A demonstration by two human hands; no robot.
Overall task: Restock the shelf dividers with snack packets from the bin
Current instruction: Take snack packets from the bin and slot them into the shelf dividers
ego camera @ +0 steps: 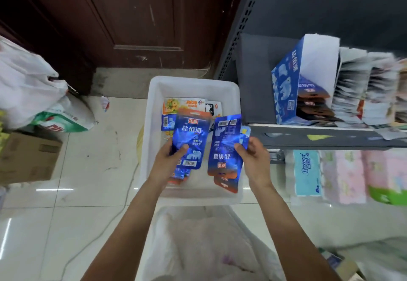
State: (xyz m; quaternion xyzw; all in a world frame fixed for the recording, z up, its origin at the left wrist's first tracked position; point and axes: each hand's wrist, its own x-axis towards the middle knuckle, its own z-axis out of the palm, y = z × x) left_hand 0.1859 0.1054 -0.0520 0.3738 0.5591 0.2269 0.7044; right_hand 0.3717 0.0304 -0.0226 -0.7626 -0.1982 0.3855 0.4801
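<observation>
A white plastic bin (154,96) stands on the floor below me, with a few snack packets (184,105) lying at its far end. My left hand (169,157) grips a blue packet (191,136) over the bin, thumb on its face, with more packets under it. My right hand (253,157) holds a stack of blue packets (225,148), turned upside down, above the bin's right side. To the right, a dark shelf (308,138) carries an open blue display box (288,87) holding matching packets.
Rows of other packets (363,89) fill the shelf right of the blue box. Tissue packs (341,175) sit on the lower shelf. A cardboard box (26,155) and white bags (28,82) stand at left. A brown door (132,16) is behind the bin. A clear bag (204,243) lies below.
</observation>
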